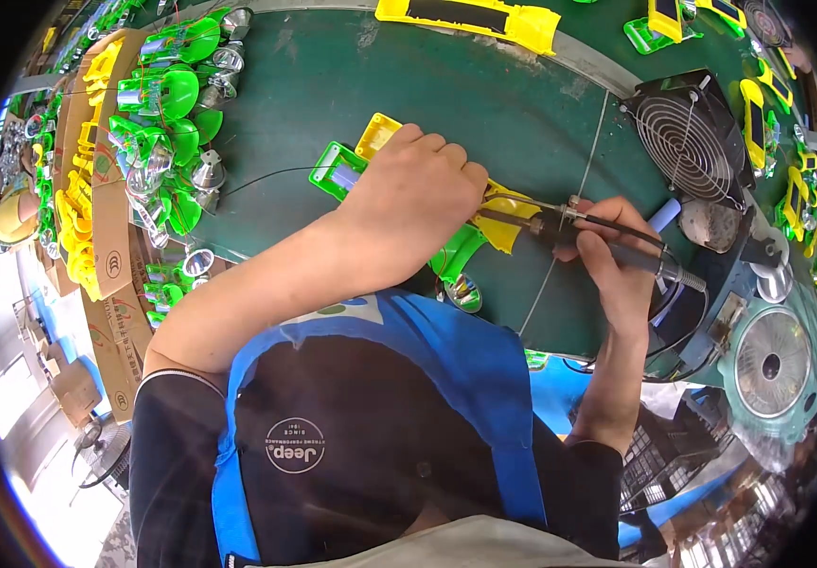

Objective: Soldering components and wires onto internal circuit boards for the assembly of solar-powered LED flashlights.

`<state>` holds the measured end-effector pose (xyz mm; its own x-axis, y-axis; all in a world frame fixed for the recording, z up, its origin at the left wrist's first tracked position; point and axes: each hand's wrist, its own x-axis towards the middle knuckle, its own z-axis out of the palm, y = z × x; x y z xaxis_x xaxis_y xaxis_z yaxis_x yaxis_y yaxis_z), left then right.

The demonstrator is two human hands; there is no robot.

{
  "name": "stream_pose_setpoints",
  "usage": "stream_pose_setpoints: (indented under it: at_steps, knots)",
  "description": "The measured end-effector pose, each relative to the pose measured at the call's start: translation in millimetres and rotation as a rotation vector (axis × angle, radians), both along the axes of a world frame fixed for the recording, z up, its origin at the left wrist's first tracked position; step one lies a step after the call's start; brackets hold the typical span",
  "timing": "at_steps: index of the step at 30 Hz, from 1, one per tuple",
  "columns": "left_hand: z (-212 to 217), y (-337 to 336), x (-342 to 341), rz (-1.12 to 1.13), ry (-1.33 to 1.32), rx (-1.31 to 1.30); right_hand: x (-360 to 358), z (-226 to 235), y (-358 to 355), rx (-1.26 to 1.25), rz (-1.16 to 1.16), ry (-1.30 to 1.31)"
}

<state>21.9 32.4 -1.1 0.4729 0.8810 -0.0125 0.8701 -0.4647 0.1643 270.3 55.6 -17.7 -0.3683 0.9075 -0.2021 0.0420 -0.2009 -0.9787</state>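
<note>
The left hand (418, 194) pressed closed over a yellow-and-green plastic lamp housing (371, 151) on the dark green bench (352, 76). The right hand (617, 260) gripped a dark-handled soldering iron (579, 232), its tip at the housing just beside the left hand. Beyond the right hand stood a black wire-guarded fan (697, 137).

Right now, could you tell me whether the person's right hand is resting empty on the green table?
No, the right hand grips a soldering iron, its tip pointed at the yellow part under the left hand.

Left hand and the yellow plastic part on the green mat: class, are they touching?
Touching. The head view shows the left hand pressed down over the yellow plastic part, whose end sticks out from under the fingers.
</note>
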Motion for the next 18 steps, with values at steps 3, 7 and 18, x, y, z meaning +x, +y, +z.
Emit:
stream_pose_setpoints:
  at_steps: [3,7,18]
  knots:
    - [-3.0,0.2,-1.7,-0.010,-0.035,0.014,-2.8,4.6,-0.6,-0.011,0.002,-0.084]
    - [0.4,0.6,-2.7,-0.019,-0.050,-0.018,-2.0,2.4,1.5,0.024,0.041,-0.047]
    - [2.1,0.8,-1.2,0.002,-0.056,-0.041,-15.5,-15.2,-47.3,0.329,-0.360,0.097]
